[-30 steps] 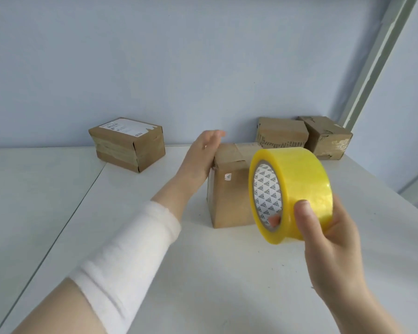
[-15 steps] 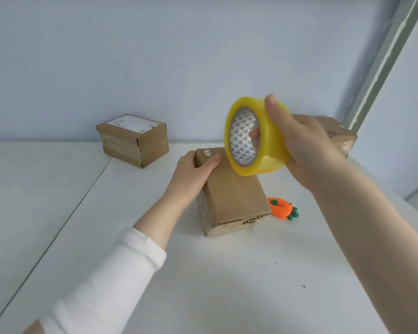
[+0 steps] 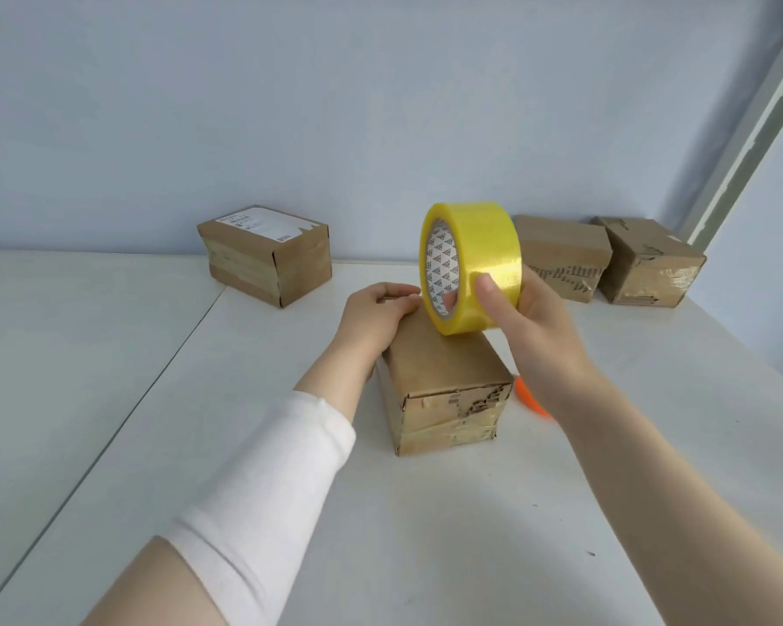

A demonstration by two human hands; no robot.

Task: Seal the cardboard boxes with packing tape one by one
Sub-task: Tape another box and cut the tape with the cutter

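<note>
White table (image 3: 426, 535) is carrying the middle box (image 3: 444, 381); left hand (image 3: 376, 318) is gripping its 11 o'clock corner, right hand (image 3: 534, 323) is pinching the yellow tape roll (image 3: 471, 264) upright at its 12 o'clock end.

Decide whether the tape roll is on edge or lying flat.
On edge: the tape roll shows its printed core sideways, gripped by the right hand over the nearest box.
</note>
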